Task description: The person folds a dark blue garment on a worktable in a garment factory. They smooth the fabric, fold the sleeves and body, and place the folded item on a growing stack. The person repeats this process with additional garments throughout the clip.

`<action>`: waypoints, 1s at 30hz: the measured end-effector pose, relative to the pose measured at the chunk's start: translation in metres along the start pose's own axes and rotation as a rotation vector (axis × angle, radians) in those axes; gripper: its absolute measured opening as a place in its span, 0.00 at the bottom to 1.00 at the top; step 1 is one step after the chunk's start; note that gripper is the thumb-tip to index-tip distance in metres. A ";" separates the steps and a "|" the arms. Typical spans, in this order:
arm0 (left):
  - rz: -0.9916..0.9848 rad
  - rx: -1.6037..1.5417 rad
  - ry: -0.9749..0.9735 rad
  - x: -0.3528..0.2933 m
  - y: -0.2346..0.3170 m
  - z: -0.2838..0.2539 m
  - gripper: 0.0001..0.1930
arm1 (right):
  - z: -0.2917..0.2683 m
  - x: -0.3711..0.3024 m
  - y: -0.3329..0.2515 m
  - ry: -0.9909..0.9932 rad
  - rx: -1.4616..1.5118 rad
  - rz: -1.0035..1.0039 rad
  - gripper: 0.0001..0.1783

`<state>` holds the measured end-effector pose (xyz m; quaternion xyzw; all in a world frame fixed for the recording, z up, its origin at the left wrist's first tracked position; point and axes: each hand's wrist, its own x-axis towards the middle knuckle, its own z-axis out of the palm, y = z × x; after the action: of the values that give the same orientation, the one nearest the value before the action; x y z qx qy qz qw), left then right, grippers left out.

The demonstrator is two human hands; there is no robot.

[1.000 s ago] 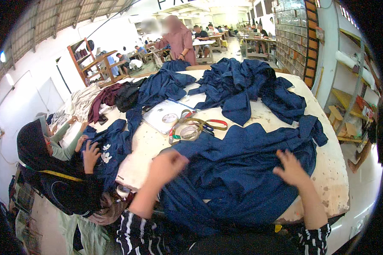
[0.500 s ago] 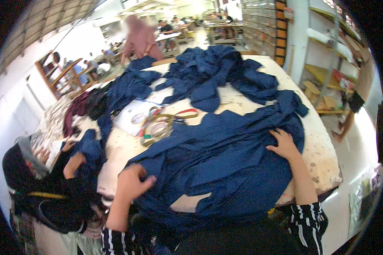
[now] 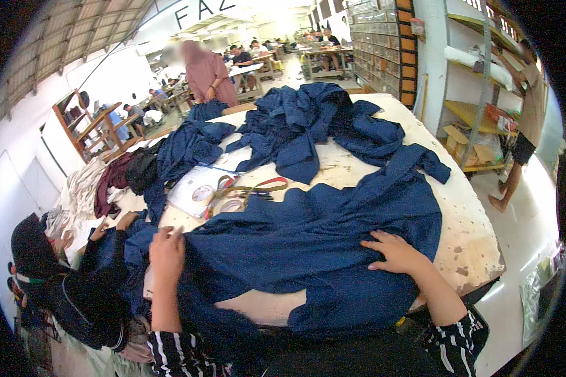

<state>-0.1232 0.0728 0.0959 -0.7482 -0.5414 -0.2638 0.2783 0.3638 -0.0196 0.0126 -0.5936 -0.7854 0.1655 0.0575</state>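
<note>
A navy-blue garment (image 3: pixel 308 232) lies spread and creased on the pale table in front of me. My left hand (image 3: pixel 167 254) is at its left edge, fingers curled down and closed on the cloth there; the fingertips are partly hidden. On the right part of the garment rests my right hand (image 3: pixel 393 252), palm down with the fingers spread. A gap between folds at the near side bares some tabletop. Beyond the garment lie a clear plastic packet (image 3: pixel 198 188), a roll of tape (image 3: pixel 233 205) and an olive-and-red strap (image 3: pixel 264 185).
A heap of navy cloth (image 3: pixel 314 119) covers the table's (image 3: pixel 465 251) far side. Maroon cloth (image 3: pixel 112 182) and cream cloth (image 3: pixel 82 188) lie at left. A co-worker in black (image 3: pixel 75 301) handles navy cloth close by my left; another person (image 3: pixel 207 75) stands across the table. Shelves (image 3: pixel 478 119) stand at right.
My left hand has moved left and slightly up to the garment's edge. My right hand has slid left and down over the cloth. The garment's left part looks more drawn out.
</note>
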 end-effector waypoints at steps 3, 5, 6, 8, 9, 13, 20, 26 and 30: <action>-0.222 -0.402 -0.451 -0.011 0.035 -0.032 0.15 | -0.005 -0.005 -0.008 0.116 -0.098 0.000 0.31; -0.266 -0.689 -0.715 -0.019 0.046 -0.040 0.23 | -0.009 -0.009 -0.021 0.209 -0.138 -0.002 0.21; -0.285 -0.766 -0.753 -0.025 0.052 -0.036 0.24 | -0.014 -0.008 -0.038 0.195 -0.014 -0.062 0.20; -0.368 -1.111 -0.716 -0.034 0.079 -0.028 0.23 | -0.013 0.003 -0.081 0.131 0.258 -0.253 0.22; -0.497 -1.291 -0.692 -0.035 0.096 -0.021 0.21 | -0.006 0.012 -0.103 -0.037 0.374 -0.360 0.23; -0.782 -2.045 -0.447 -0.016 0.159 -0.029 0.13 | 0.007 0.035 -0.181 -0.268 0.695 -0.252 0.22; -0.252 -1.499 -0.536 -0.027 0.098 -0.038 0.17 | -0.087 -0.007 -0.089 0.488 0.432 0.172 0.16; -0.064 -0.866 -0.375 -0.010 0.108 -0.023 0.10 | -0.138 -0.086 0.046 1.098 -0.634 0.626 0.25; 0.125 -1.000 -0.430 -0.006 0.151 0.026 0.14 | -0.085 -0.066 0.016 0.915 0.098 0.286 0.31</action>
<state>0.0222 0.0481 0.0542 -0.8571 -0.3492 -0.3131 -0.2131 0.4219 -0.0621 0.0937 -0.7041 -0.5814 -0.0697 0.4017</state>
